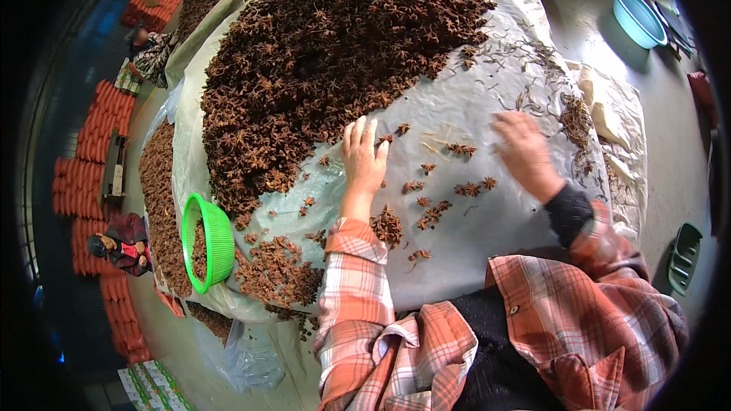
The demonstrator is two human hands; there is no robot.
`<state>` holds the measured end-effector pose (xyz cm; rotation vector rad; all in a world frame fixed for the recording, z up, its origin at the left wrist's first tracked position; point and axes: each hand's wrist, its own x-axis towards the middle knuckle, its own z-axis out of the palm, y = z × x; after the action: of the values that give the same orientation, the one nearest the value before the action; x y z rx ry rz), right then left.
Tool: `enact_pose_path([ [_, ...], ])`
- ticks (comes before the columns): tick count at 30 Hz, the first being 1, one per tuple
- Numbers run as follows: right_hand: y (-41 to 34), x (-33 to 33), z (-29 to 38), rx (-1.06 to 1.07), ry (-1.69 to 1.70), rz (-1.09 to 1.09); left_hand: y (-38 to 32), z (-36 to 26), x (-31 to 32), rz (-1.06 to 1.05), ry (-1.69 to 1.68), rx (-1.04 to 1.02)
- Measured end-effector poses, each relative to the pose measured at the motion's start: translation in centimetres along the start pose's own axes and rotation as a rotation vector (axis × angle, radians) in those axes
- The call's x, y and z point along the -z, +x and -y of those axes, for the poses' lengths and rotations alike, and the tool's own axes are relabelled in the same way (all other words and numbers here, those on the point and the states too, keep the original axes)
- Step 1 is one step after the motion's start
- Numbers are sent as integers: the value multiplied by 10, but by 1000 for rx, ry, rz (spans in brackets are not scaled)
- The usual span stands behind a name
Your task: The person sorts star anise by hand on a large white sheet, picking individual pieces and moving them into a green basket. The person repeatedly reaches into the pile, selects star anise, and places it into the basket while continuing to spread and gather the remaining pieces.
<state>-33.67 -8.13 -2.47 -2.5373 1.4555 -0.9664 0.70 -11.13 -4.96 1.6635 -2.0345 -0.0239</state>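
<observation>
A large heap of dried star anise (342, 51) covers the far and left part of a pale plastic sheet (485, 240). My left hand (364, 157) is at the heap's near edge, fingers extended and thumb apart, beside a single star anise (403, 128). Nothing shows in its grasp. Blurred, my right hand (525, 154) hovers over or rests on the sheet to the right, fingers spread; its palm side is hidden. Between the hands lie scattered star anise pods (468, 188) and some pale straw-like strands (437, 145). A small cluster of star anise (388, 227) sits by my left cuff.
A green plastic basket (220, 245) holding brown pieces stands at the left, next to a smaller pile of broken star anise (280, 274). Dark thin stems (575, 120) gather along the right side. Two people sit at far left near stacked red sacks (80, 185). A blue basin (639, 17) is at upper right.
</observation>
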Motion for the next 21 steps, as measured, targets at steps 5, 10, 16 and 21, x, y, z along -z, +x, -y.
enact_pose_path([
  [5,24,-66,85,2,146,236,-24,12,12,240,-78,-20],
  [10,19,-107,162,297,545,273,-91,25,54,297,13,-71],
  [16,33,-105,175,477,881,511,-153,62,121,228,232,186],
  [21,86,-72,40,69,363,-4,-133,63,127,39,324,174],
])
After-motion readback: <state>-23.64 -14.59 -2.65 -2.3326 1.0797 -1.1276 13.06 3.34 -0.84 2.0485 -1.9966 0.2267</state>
